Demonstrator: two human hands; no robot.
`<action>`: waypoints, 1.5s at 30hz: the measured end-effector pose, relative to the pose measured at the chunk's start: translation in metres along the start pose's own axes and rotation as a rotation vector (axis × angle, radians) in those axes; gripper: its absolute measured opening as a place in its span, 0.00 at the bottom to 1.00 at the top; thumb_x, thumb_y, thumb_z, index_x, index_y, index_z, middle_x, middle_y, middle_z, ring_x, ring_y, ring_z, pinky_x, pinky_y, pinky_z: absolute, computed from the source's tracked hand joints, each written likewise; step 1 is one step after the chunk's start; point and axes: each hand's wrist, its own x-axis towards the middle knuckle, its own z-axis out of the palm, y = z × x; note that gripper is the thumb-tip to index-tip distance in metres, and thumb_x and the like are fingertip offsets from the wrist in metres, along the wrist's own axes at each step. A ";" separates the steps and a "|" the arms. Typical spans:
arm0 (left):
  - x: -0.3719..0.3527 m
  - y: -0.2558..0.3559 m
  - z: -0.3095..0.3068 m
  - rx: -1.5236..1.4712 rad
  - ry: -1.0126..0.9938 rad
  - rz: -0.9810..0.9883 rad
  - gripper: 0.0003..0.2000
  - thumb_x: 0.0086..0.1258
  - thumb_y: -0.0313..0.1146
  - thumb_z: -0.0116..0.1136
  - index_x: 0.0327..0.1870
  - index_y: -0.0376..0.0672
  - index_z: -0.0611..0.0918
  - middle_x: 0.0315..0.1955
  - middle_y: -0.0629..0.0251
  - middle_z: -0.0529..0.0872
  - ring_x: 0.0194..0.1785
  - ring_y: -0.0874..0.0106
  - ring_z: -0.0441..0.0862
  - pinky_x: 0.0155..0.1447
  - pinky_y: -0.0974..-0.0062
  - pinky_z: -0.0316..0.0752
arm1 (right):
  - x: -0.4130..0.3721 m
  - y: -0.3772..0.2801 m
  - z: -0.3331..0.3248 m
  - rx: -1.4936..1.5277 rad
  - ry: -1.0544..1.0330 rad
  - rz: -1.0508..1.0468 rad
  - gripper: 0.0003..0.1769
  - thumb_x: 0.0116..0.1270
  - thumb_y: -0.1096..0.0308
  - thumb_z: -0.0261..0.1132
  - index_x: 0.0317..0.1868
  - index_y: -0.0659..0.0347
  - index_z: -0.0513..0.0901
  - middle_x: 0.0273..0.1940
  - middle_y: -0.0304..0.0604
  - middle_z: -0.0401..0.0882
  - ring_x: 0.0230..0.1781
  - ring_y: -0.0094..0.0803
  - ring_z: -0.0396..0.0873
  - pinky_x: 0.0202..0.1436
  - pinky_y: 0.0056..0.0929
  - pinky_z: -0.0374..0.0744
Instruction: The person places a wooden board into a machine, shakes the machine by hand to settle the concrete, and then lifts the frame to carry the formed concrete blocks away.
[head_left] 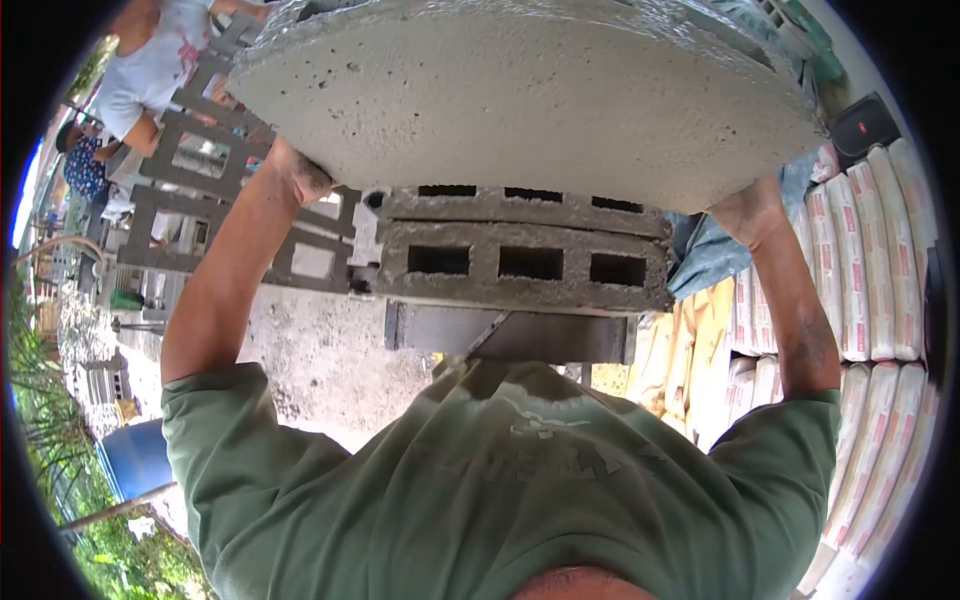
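Observation:
A large grey concrete block (520, 110) fills the top of the head view, its smooth, pitted broad face toward me. My left hand (299, 177) grips its left end and my right hand (748, 212) its right end. The fingers of both hands are partly hidden by the block. Under it, two hollow concrete blocks (455, 232) lie side by side, their dark rectangular holes showing. They rest above a dark metal stand (540, 335), close to my green shirt.
Cement-like sacks (838, 260) are stacked high on the right, below a black speaker (866, 128). Hollow blocks (172, 225) stand at the left, with a person in a white shirt (150, 75) behind them. A blue drum (137, 460) is at lower left.

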 end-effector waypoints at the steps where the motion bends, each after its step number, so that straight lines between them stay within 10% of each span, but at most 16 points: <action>1: -0.013 -0.005 0.003 0.018 0.052 0.005 0.25 0.75 0.51 0.39 0.64 0.42 0.71 0.61 0.54 0.75 0.61 0.56 0.77 0.59 0.50 0.76 | -0.006 0.007 -0.005 0.040 0.001 -0.004 0.33 0.72 0.41 0.46 0.67 0.55 0.67 0.65 0.42 0.70 0.64 0.41 0.68 0.64 0.48 0.66; 4: -0.027 -0.025 -0.034 0.011 0.120 -0.049 0.25 0.73 0.51 0.44 0.63 0.43 0.73 0.60 0.55 0.77 0.62 0.54 0.75 0.60 0.50 0.76 | -0.019 0.038 -0.027 0.113 -0.026 -0.009 0.33 0.72 0.41 0.48 0.68 0.55 0.67 0.65 0.42 0.70 0.65 0.39 0.66 0.67 0.45 0.64; 6: -0.017 -0.049 -0.087 -0.134 -0.443 -0.004 0.24 0.71 0.48 0.48 0.61 0.43 0.74 0.59 0.56 0.78 0.62 0.56 0.76 0.60 0.50 0.75 | -0.032 0.060 -0.035 0.124 -0.037 -0.020 0.33 0.72 0.41 0.48 0.68 0.55 0.67 0.65 0.41 0.69 0.66 0.39 0.65 0.68 0.43 0.63; 9: -0.036 -0.066 -0.099 -0.244 -0.492 -0.071 0.23 0.73 0.49 0.45 0.60 0.42 0.75 0.56 0.56 0.80 0.59 0.58 0.78 0.60 0.52 0.75 | -0.049 0.080 -0.036 0.113 -0.026 -0.014 0.33 0.71 0.41 0.49 0.68 0.55 0.67 0.66 0.41 0.68 0.67 0.38 0.64 0.69 0.42 0.61; 15: -0.057 -0.086 -0.080 -0.056 0.053 0.015 0.21 0.72 0.47 0.48 0.58 0.42 0.77 0.55 0.57 0.81 0.58 0.60 0.79 0.60 0.54 0.74 | -0.053 0.096 -0.033 0.085 -0.011 0.059 0.33 0.72 0.41 0.48 0.68 0.55 0.67 0.67 0.42 0.68 0.67 0.39 0.63 0.70 0.42 0.60; 32: -0.042 -0.092 -0.073 0.006 0.013 0.000 0.25 0.73 0.52 0.43 0.60 0.43 0.75 0.55 0.55 0.81 0.54 0.58 0.82 0.54 0.49 0.77 | -0.054 0.089 -0.025 -0.377 -0.078 0.060 0.34 0.74 0.45 0.46 0.71 0.61 0.61 0.70 0.45 0.63 0.69 0.44 0.63 0.64 0.47 0.68; 35: -0.039 -0.095 -0.079 0.044 0.106 -0.008 0.27 0.72 0.54 0.43 0.62 0.43 0.74 0.56 0.55 0.80 0.58 0.56 0.79 0.58 0.47 0.74 | -0.061 0.077 -0.042 -0.484 -0.078 0.040 0.34 0.75 0.45 0.45 0.70 0.62 0.63 0.67 0.49 0.68 0.62 0.44 0.72 0.59 0.45 0.73; 39: -0.044 -0.123 -0.113 0.162 0.183 0.003 0.30 0.70 0.55 0.41 0.62 0.40 0.72 0.56 0.50 0.79 0.58 0.56 0.78 0.59 0.53 0.69 | -0.077 0.083 -0.089 -0.887 0.174 -0.402 0.31 0.72 0.44 0.53 0.53 0.67 0.82 0.36 0.47 0.87 0.40 0.28 0.82 0.50 0.28 0.76; 45: -0.005 -0.236 -0.158 0.372 0.266 0.082 0.27 0.64 0.58 0.52 0.49 0.41 0.78 0.34 0.62 0.84 0.35 0.73 0.82 0.34 0.75 0.72 | -0.036 0.225 -0.176 -0.530 0.424 -0.442 0.20 0.68 0.55 0.64 0.46 0.65 0.86 0.24 0.31 0.76 0.24 0.17 0.72 0.29 0.18 0.69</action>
